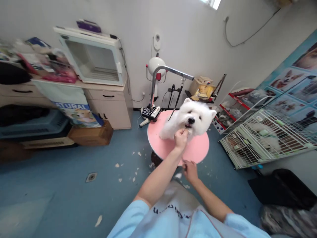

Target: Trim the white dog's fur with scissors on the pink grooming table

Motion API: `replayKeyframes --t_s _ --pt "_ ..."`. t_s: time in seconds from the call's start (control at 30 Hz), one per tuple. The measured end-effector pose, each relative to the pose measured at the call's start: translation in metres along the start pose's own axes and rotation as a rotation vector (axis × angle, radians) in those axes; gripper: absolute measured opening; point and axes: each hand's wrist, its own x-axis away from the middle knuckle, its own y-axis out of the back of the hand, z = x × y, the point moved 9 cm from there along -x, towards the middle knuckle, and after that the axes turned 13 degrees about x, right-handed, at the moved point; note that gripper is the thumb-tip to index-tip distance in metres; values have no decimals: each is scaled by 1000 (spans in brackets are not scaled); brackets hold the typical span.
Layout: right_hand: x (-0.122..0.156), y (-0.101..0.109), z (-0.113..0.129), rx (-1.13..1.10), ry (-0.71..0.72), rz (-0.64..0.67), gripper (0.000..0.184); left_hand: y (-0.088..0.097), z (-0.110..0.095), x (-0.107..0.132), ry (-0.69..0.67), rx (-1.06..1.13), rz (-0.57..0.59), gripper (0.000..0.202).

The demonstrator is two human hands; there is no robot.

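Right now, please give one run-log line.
left hand: closed at chin of white dog | right hand: by near edge of pink table, grip unclear | dog: on table

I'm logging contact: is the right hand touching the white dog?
Apart; the head view shows pink tabletop between the right hand and the white dog.

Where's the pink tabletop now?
In the head view, the pink tabletop is right of centre, beneath the white dog, its near edge by the right hand.

Grooming arm (178,72): smooth metal, low sheen. Tabletop (155,137): smooth, matt. White terrier (201,114): fluffy fur. Cage (237,145): smooth wire. Sleeve (135,215): matt cloth. Floor (66,178): smooth, faintly glossy.
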Motion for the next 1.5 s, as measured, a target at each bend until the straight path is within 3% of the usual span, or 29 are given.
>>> replayKeyframes --t_s 0.1,0.17,0.2,0.27,0.33,0.4,0.5,0.6,0.73,0.83,0.9,1.0,1.1,1.2,1.33,1.4,1.5 --pt "16 93 -90 161 -148 -400 23 2 -2 -10 -45 25 24 23" --pt "5 168 -113 257 -64 -643 20 7 -3 -15 -64 39 8 23" --pt "-6 203 -114 303 12 -731 18 10 -3 -18 -66 43 -4 23" --pt "-37 255 -98 390 183 -776 15 18 -6 -24 -73 54 -38 22" --pt "-71 286 -69 476 340 -719 14 29 -12 -31 -100 67 -89 22" --pt "-101 301 -36 554 481 -641 14 38 -18 -36 -133 67 -122 21" --pt "-133 311 2 635 630 -555 17 35 -18 -36 -148 8 -46 17" --pt "-158 315 26 685 749 -457 20 23 -6 -26 -134 -61 55 26" --pt "-177 308 45 756 900 -299 21 13 7 -9 -166 -75 120 36" --pt "-190 306 50 859 970 -323 22 16 15 -2 -137 -72 113 35" --pt "-202 317 47 910 941 -454 22 20 17 1 -125 -70 106 34" --pt "-223 349 28 858 730 -653 24 18 18 3 -131 -60 142 33" --pt "-221 360 1 724 554 -702 24 16 19 -2 -119 -61 148 34" --pt "-188 335 -20 595 494 -680 19 19 16 -14 -100 -55 74 33" --pt "-148 274 -36 510 444 -627 22 11 -4 -29 -190 -58 91 32" --pt "-146 258 -46 467 322 -694 25 6 -13 -40 -213 -62 94 29" --pt "-153 240 -68 324 74 -792 27 14 -20 -70 -162 -85 -21 23"
